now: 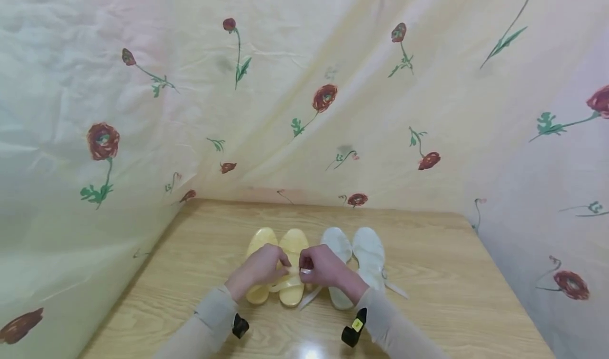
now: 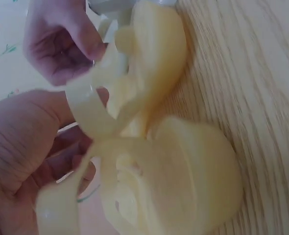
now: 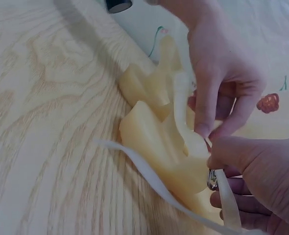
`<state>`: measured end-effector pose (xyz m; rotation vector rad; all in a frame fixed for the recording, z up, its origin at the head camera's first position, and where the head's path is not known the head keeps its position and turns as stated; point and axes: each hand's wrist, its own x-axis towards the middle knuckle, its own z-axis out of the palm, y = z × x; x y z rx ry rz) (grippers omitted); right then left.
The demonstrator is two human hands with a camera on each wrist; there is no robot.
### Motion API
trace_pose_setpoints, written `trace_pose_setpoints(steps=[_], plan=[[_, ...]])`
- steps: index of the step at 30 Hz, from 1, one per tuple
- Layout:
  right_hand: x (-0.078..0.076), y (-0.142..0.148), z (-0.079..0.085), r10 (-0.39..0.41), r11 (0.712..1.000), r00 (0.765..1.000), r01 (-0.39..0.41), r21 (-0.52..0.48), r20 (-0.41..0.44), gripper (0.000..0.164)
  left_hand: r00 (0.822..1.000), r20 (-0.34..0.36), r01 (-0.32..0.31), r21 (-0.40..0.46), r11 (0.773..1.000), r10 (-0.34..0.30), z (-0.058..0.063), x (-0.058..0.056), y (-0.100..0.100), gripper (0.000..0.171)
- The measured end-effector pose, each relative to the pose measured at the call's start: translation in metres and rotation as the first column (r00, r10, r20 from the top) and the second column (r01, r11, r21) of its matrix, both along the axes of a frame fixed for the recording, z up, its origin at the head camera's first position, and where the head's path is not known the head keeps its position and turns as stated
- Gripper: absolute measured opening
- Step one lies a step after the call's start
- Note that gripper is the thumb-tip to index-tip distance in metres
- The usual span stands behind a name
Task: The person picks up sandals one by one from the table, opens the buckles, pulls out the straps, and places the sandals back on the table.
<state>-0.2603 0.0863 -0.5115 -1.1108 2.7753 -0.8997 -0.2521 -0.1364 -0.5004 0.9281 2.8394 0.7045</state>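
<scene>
- Two pairs of sandals lie on the wood-grained surface [image 1: 428,274], mid-way between its left and right edges, toes toward its far edge.
- Nearer the surface's left edge we find the yellow sandals [image 1: 293,241]; just beside them, toward the right edge, we see the white sandals [image 1: 367,248].
- On the yellow sandal nearer the white pair, we note a yellow strap [image 3: 181,112] rising from the sole to both hands.
- Right hand [image 1: 321,266]: we see its thumb and fingers clamped on the strap beside a small metal buckle [image 3: 212,180].
- Left hand [image 1: 260,264]: we see thumb and forefinger brought together on the strap, close to the right fingertips; exactly which part they pinch we cannot tell.
- Across the foreground of the right wrist view we trace a loose white strap [image 3: 154,181]; in the head view another trails from the outer white sandal toward the surface's right edge.
- Behind the far edge and along both sides we observe a flowered cloth [image 1: 285,57], pale with red blooms.
- At the wrists we mark pale sleeves [image 1: 216,314] and black devices [image 1: 240,326].
</scene>
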Motion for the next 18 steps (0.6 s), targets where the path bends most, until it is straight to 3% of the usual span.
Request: trace_pose_setpoints(steps=[7, 18], plan=[[0.0000, 0.0015, -0.0028, 0.020, 0.998, 0.999, -0.018, -0.060, 0.039, 0.007, 0.999, 0.054, 0.004, 0.004, 1.000, -0.004, 0.0011, 0.0018, 0.0054, 0.010], [-0.0022, 0.0039, -0.0068, 0.019, 0.998, 1.000, -0.019, -0.059, 0.005, 0.011, 0.999, 0.005, 0.038, 0.004, 0.999, -0.038, 0.0000, -0.0009, 0.0006, 0.008]])
